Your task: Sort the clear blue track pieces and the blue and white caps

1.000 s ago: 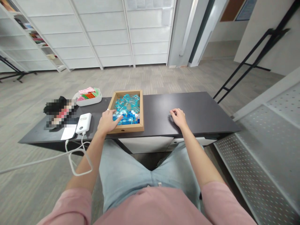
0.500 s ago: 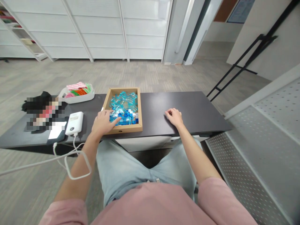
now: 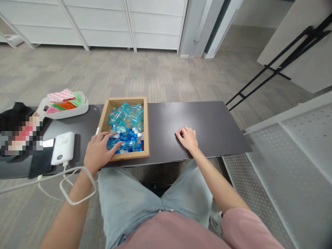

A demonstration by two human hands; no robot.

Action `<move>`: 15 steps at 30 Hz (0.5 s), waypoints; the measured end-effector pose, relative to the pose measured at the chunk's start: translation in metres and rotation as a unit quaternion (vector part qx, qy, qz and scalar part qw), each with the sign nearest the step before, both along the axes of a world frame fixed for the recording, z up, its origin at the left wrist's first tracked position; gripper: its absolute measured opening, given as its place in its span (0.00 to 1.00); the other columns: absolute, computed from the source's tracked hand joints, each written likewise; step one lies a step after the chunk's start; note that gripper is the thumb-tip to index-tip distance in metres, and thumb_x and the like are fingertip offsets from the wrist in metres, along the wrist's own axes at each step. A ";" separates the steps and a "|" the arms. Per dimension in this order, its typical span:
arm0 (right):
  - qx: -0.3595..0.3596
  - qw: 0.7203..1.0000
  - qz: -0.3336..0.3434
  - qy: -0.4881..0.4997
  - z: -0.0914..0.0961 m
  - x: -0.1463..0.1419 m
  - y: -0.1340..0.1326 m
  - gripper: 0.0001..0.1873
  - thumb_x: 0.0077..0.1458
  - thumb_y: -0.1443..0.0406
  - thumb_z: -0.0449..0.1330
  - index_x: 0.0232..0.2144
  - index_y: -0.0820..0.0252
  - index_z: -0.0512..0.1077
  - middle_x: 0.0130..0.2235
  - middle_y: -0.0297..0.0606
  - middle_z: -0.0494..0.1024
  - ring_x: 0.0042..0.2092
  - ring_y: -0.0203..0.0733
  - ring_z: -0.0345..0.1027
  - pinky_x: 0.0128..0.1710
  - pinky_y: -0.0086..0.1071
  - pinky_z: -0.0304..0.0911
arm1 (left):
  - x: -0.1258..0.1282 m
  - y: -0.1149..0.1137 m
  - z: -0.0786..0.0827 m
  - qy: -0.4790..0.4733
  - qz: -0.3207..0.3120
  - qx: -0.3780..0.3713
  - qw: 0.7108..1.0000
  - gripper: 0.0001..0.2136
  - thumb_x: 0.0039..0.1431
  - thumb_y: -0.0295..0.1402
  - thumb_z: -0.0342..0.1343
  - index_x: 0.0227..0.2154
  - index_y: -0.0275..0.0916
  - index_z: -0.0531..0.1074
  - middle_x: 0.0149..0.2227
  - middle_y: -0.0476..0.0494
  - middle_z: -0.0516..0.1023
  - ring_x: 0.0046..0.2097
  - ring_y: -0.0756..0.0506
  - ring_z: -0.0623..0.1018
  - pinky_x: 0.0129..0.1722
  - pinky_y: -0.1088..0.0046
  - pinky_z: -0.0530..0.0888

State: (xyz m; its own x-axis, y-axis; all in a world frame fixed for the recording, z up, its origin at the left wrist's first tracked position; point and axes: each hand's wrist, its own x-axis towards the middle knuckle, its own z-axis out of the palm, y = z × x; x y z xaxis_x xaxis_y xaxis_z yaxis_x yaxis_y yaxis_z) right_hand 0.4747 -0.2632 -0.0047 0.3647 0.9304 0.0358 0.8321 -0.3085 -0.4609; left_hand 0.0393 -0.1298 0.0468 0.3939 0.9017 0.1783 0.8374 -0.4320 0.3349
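A shallow cardboard box (image 3: 146, 128) lies on the dark tabletop. Inside it are clear light-blue plastic bottles (image 3: 127, 116), with small blue and white caps (image 3: 140, 135) heaped toward the near side. My left hand (image 3: 100, 148) rests across the box's left wall near the front corner, fingers and thumb spread, the thumb reaching over a clear blue bottle (image 3: 126, 145). It grips nothing that I can see. To the right of the box, my right hand (image 3: 187, 137) lies on the tabletop with its fingers curled in; nothing shows in it.
On the left stand a white basket of colourful cloth-like items (image 3: 75, 110), a white power bank (image 3: 63, 147) with a white cable (image 3: 77, 169) crossing my left forearm, and a dark phone (image 3: 43, 159). A perforated grey panel (image 3: 290, 173) stands right of the table (image 3: 212, 121).
My view has tipped downward and shifted, so the box and table sit further left. Both hands keep nearly the same places, the left at the box and the right on the tabletop.
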 end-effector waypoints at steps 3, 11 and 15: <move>-0.014 1.000 0.004 0.002 0.003 -0.002 -0.002 0.20 0.76 0.46 0.53 0.35 0.40 0.78 0.49 0.45 0.84 0.55 0.64 0.75 0.60 0.60 0.66 | 0.003 -0.005 0.009 0.019 0.003 -0.024 1.000 0.29 0.71 0.62 0.51 0.64 0.55 0.79 0.66 0.33 0.78 0.70 0.18 0.73 0.71 0.29 0.73; 0.005 1.000 0.008 0.005 -0.001 0.003 -0.001 0.21 0.76 0.45 0.53 0.33 0.39 0.76 0.47 0.45 0.84 0.54 0.65 0.75 0.58 0.61 0.67 | 0.005 -0.005 0.004 0.012 0.027 -0.026 0.999 0.28 0.71 0.60 0.53 0.65 0.53 0.77 0.65 0.33 0.79 0.70 0.20 0.73 0.72 0.30 0.72; 0.023 1.000 0.010 0.004 -0.004 0.004 0.001 0.21 0.75 0.45 0.53 0.32 0.41 0.75 0.47 0.46 0.84 0.54 0.66 0.75 0.59 0.62 0.67 | -0.005 0.007 -0.007 -0.042 0.035 0.006 0.999 0.28 0.70 0.57 0.57 0.65 0.47 0.75 0.64 0.31 0.77 0.72 0.22 0.72 0.77 0.36 0.69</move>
State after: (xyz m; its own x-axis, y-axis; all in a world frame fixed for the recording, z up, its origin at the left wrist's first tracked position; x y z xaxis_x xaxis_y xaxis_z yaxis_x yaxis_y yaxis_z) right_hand 0.4787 -0.2619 -0.0088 0.3461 0.9351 0.0763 0.8343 -0.2695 -0.4810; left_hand 0.0342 -0.1232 0.0394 0.3141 0.9239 0.2186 0.8346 -0.3785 0.4002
